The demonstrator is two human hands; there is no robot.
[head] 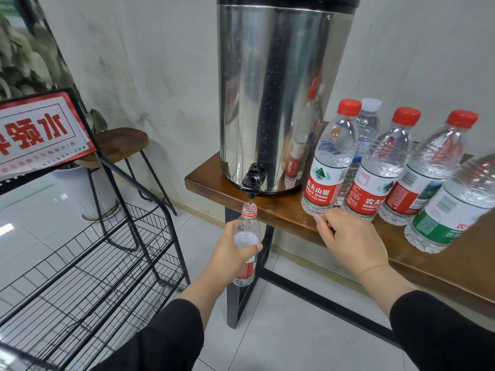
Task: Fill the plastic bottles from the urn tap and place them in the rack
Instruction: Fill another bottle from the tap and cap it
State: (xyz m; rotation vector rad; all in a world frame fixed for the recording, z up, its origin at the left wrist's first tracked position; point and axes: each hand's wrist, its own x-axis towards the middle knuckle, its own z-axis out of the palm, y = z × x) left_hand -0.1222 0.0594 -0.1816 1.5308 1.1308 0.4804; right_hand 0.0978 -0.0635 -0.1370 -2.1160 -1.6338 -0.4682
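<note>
Black wire rack (88, 263) sits far left on the tiled floor, a red-and-white sign (40, 132) propped on top of it. I note a wooden stool (120, 141) behind it, against the wall.

Left hand (233, 250) grips a clear plastic bottle (247, 228) round its upper body, fingers and thumb curled about it. Bottle is uncapped, upright, with a red neck ring and a red label low down (partly hidden by the hand). Its mouth sits directly under the black tap (251, 183) of the steel urn (284, 97); a thin stream runs into it. Fill level I cannot tell.

Urn stands at the left end of a brown wooden table (294, 218), tap overhanging the edge.

Right hand (348, 239) rests at the table's front edge, fingers curled inward; a trace of red shows between them, though I cannot tell what it is.

Further right, capped bottles (332, 159) stand grouped on the table: red caps and red labels mostly, one white-capped at the back, one green-labelled nearest the right edge.
</note>
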